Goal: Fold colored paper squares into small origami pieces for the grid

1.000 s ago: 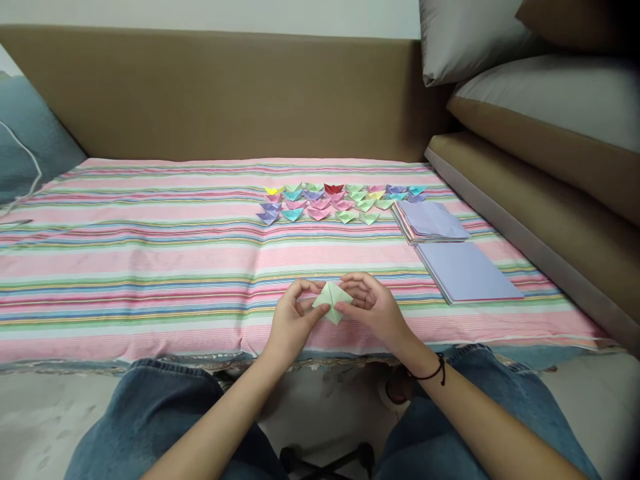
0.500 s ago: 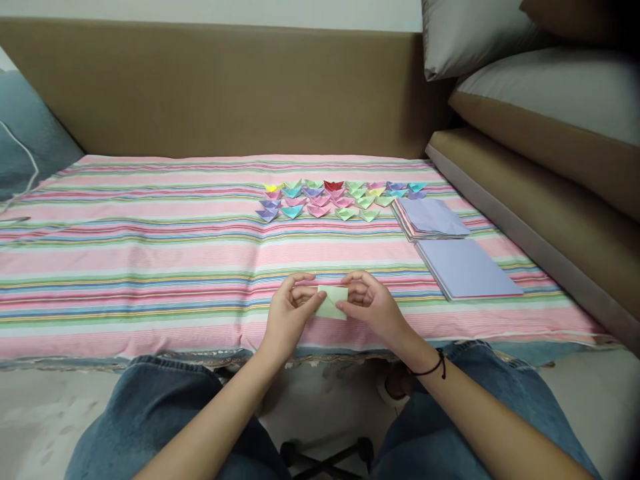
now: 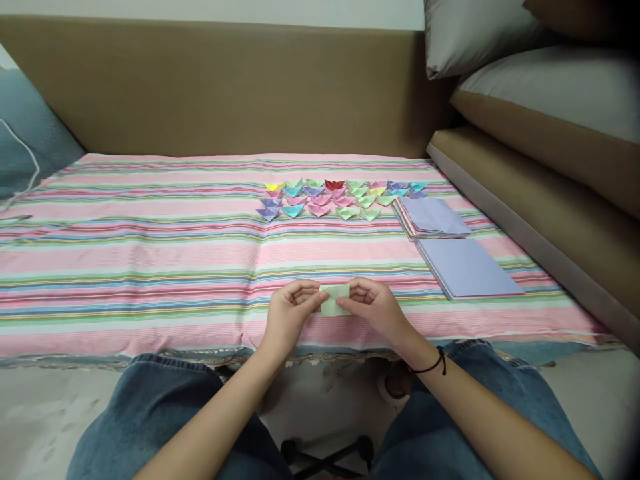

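A small folded piece of light green paper (image 3: 335, 303) is held above the front edge of the striped cloth. My left hand (image 3: 295, 310) pinches its left side, thumb on the front face and curled fingers behind. On the right side, my right hand (image 3: 375, 307) grips it the same way, thumb near the paper's middle. Farther back, several small folded paper boats (image 3: 319, 209) in many colours stand in rows on the cloth.
To the right lie a flat stack of lilac paper (image 3: 470, 268) and a looser, creased stack (image 3: 435, 218) behind it. Brown and grey cushions (image 3: 540, 207) line the right side. A brown panel (image 3: 225, 87) rises at the back of the striped cloth (image 3: 125, 257).
The fingers of both hands have curled in closer to the green paper. The paper has turned slightly, and a flap now shows along its upper part.
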Available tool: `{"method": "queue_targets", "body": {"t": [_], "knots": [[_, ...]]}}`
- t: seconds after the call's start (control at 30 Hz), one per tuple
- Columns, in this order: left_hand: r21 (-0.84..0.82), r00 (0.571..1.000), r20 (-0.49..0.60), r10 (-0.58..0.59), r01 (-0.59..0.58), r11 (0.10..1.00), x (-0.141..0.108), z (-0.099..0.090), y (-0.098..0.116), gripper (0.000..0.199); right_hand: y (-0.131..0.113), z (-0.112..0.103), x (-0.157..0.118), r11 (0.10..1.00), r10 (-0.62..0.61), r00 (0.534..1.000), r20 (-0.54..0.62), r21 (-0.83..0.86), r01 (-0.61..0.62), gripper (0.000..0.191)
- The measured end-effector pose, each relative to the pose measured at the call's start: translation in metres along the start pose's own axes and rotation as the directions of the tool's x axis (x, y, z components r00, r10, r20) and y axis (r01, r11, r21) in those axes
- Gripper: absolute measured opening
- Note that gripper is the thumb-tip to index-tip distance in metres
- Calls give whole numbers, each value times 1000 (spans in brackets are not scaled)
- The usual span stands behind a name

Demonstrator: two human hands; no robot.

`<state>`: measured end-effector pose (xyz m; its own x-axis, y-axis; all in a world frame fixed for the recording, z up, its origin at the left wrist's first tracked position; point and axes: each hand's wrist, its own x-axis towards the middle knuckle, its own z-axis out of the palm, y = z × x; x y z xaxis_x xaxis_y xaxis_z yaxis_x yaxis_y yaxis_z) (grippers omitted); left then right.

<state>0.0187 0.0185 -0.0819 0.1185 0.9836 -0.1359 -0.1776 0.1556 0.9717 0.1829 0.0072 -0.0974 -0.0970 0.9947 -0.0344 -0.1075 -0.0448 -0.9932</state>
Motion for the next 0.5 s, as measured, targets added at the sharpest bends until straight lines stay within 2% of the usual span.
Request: {"method": "queue_targets", "body": {"t": [0.13,0.23,0.37,0.5], "knots": [[58,997,28,78,-79,995,1,-1,1,31,1,-1,0,999,-26,1000,3,-21,26,23],[154,991,36,126,-130,980,1,-2,0,24,1,-2,-1,998,-43,999,28,-54,45,21],[98,997,50,57,-61,993,1,-2,2,20,0,-2,-1,997,-54,998,34,-52,56,24],[16,1000,29,8,-8,1000,1,-4,4,22,-3,0,-1,1000,-4,999,46,-3,4,28]]}}
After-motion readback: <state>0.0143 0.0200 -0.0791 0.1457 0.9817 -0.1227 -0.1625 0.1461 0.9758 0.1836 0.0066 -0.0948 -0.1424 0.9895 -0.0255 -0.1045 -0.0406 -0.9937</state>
